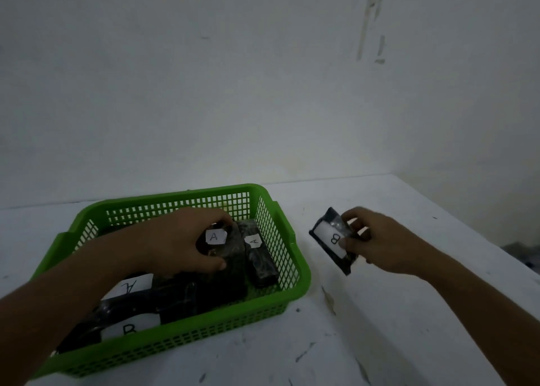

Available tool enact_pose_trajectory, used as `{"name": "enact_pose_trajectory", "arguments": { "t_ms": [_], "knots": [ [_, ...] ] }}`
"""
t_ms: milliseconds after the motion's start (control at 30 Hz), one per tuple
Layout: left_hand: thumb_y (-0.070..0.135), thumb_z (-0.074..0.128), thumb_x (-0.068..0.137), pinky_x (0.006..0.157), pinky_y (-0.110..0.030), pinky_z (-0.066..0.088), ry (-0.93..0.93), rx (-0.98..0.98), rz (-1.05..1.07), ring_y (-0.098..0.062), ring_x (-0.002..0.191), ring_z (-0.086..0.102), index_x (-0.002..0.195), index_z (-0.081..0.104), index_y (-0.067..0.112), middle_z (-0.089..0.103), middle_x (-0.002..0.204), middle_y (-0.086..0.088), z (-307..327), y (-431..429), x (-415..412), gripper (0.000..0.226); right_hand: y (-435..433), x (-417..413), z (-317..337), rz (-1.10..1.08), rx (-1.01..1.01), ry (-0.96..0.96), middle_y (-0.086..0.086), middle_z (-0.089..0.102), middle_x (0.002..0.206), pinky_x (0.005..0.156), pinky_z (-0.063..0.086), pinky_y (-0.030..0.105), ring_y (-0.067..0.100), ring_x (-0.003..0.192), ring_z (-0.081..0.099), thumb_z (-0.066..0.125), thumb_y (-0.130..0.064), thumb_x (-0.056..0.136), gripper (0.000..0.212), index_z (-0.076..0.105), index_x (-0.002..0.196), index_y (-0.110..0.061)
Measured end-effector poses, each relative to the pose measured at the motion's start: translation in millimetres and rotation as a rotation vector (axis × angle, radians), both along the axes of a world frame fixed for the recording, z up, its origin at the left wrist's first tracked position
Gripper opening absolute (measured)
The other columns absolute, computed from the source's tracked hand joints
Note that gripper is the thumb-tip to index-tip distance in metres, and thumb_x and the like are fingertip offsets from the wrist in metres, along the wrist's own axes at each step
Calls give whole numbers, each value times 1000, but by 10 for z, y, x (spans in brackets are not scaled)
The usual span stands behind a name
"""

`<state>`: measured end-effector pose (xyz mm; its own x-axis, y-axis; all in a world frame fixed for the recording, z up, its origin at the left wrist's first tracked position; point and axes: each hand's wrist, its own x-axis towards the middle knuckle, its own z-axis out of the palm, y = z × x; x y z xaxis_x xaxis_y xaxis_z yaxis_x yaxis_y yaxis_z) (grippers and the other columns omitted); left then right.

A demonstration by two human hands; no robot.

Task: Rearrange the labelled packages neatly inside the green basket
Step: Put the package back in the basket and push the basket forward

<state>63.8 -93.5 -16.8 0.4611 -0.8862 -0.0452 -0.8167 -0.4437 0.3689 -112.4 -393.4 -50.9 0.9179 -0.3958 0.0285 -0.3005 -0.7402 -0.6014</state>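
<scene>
A green mesh basket (295, 280) sits on the white table and holds several black wrapped packages with white letter labels. Inside it, my left hand (181, 239) grips a black package labelled A (225, 257). Beside that, along the right wall, lies a narrow package labelled A (260, 257). Near the front left lie another A package (130, 287) and a B package (128, 328), partly hidden by my left forearm. To the right of the basket, above the table, my right hand (377, 239) holds a black package labelled B (328, 239), tilted.
The white table (380, 341) is scuffed with dark marks and meets a pale wall at the back. Its right edge runs diagonally at the far right, with something dark beyond it (520, 251).
</scene>
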Motion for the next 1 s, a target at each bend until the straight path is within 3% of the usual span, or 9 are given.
{"name": "enact_pose_trajectory", "arguments": {
  "t_ms": [67, 233, 333, 467, 600, 667, 800, 1000],
  "knots": [
    [46, 72, 77, 80, -19, 50, -31, -42, -8, -5, 97, 60, 121, 49, 40, 55, 113, 21, -46, -12, 17, 50, 74, 29, 145, 39, 103, -134, -5, 67, 97, 56, 55, 28, 15, 74, 69, 69, -24, 88, 26, 56, 109, -27],
    [51, 70, 76, 93, -29, 47, -34, -96, -16, -4, 109, 52, 123, 49, 37, 53, 122, 18, -134, -1, 117, 53, 373, 136, 441, 276, 260, -237, -11, 69, 100, 68, 57, 28, 13, 88, 69, 71, -16, 85, 27, 59, 107, -27],
    [55, 70, 74, 95, -27, 45, 21, -127, -20, 0, 112, 51, 122, 50, 39, 54, 125, 19, -161, 26, 162, 54, 612, 274, 456, 396, 95, -174, -18, 68, 99, 75, 58, 25, 6, 94, 67, 72, -15, 85, 28, 60, 104, -31],
    [63, 58, 76, 96, -27, 44, 36, -127, -46, 2, 114, 49, 122, 49, 42, 53, 127, 22, -175, 76, 181, 52, 859, 470, 353, 520, -190, -15, -21, 65, 98, 69, 49, 16, 0, 90, 61, 69, -20, 88, 24, 58, 107, -32],
    [65, 53, 76, 101, -32, 44, 44, -138, -51, -1, 118, 49, 125, 49, 38, 52, 131, 19, -175, 121, 177, 57, 1011, 573, 233, 554, -349, 180, -3, 65, 113, 78, 54, 34, 14, 95, 61, 65, -19, 90, 26, 56, 111, -32],
    [64, 57, 75, 100, -33, 45, 40, -156, -45, -1, 117, 49, 125, 50, 35, 53, 128, 17, -183, 113, 162, 58, 1067, 590, 195, 563, -448, 221, 0, 66, 114, 81, 53, 36, 17, 97, 60, 64, -19, 90, 29, 57, 115, -31],
    [58, 66, 75, 96, -28, 45, 15, -181, -34, 0, 112, 50, 122, 52, 34, 54, 123, 16, -223, 88, 142, 55, 1152, 641, 140, 577, -458, 217, 0, 68, 108, 79, 54, 36, 16, 94, 63, 63, -15, 90, 24, 64, 111, -25],
    [62, 65, 73, 91, -13, 38, 7, -185, -23, 2, 113, 47, 121, 51, 35, 52, 123, 18, -256, 101, 159, 57, 1177, 660, -12, 509, -507, 182, 3, 64, 93, 64, 54, 35, 20, 79, 62, 59, -11, 90, 16, 64, 102, -20]
  ]
}}
